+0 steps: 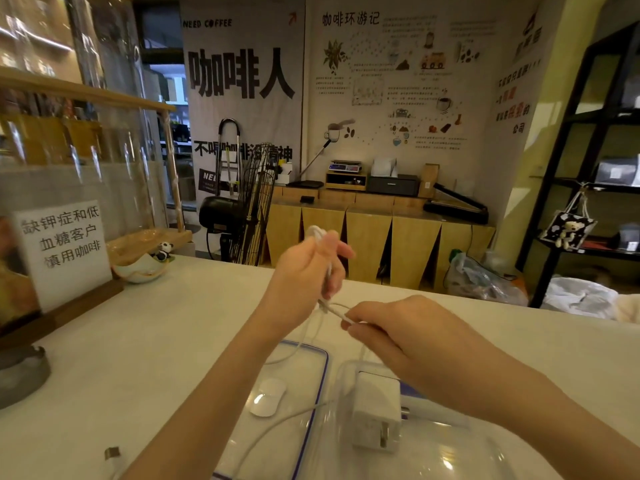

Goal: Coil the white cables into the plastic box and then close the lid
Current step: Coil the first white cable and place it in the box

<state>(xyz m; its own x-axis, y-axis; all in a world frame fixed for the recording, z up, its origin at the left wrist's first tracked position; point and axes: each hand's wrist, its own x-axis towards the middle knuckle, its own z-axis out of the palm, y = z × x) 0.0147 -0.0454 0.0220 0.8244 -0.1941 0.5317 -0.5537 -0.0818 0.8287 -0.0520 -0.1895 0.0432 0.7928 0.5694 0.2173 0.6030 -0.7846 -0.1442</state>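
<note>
Cable first: the white cable is strung between my two hands above the counter, well up off the surface. My left hand is raised with its fingers curled round a few loops of it, a white bend of cable poking out over the top of the fist. My right hand sits lower and to the right, pinching the cable near a short white plug end between thumb and fingertips. From the hands I see strands hang down toward the plastic box, which is clear, sits at the bottom of the view and stands open. A white charger block with metal prongs rests in it, and a cable runs out from it to the left. Just left of the box lies the lid, clear with a blue seal, flat on the counter; a white mouse shows through or on it, I cannot tell which. Near the bottom left edge I see a cable end with a metal connector. Farther left stand a printed sign and a small bowl.
</note>
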